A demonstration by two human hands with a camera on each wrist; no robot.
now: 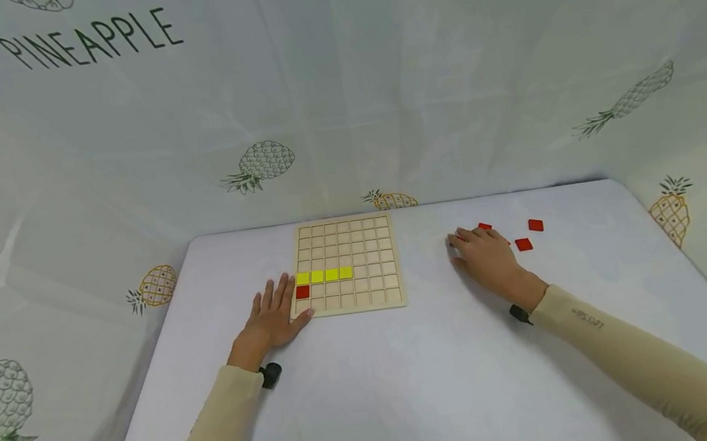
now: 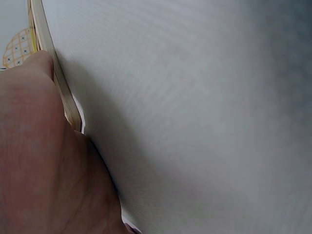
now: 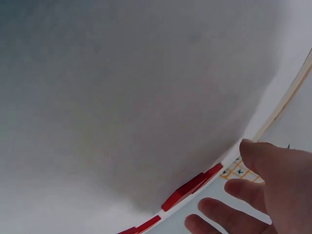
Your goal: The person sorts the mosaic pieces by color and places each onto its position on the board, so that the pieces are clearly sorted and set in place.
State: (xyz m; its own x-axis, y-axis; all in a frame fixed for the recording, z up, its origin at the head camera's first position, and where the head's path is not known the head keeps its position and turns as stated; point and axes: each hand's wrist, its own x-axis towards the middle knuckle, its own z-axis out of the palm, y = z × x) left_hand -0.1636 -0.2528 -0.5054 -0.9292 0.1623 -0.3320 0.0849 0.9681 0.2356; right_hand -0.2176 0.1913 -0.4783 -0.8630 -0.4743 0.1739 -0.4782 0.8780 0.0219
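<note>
A wooden grid board (image 1: 378,299) lies flat at the table's back. It holds a row of several yellow square tiles (image 1: 331,275), with one red tile (image 1: 302,292) just under the row's left end. My left hand (image 1: 271,322) rests at the board's left side, fingers spread, thumb at the near left corner; the left wrist view shows the thumb (image 2: 43,63) against the wooden edge. To the right, my right hand (image 1: 486,256) reaches over loose red tiles (image 1: 524,245) and partly hides some. In the right wrist view its fingers (image 3: 229,214) are loosely bent and apart, with red tiles (image 3: 185,191) beyond them.
One red tile (image 1: 535,225) lies farthest right of the loose group. The white table (image 1: 373,393) ends at its back edge against a hanging cloth (image 1: 339,91) printed with pineapples. Each wrist carries a small dark camera.
</note>
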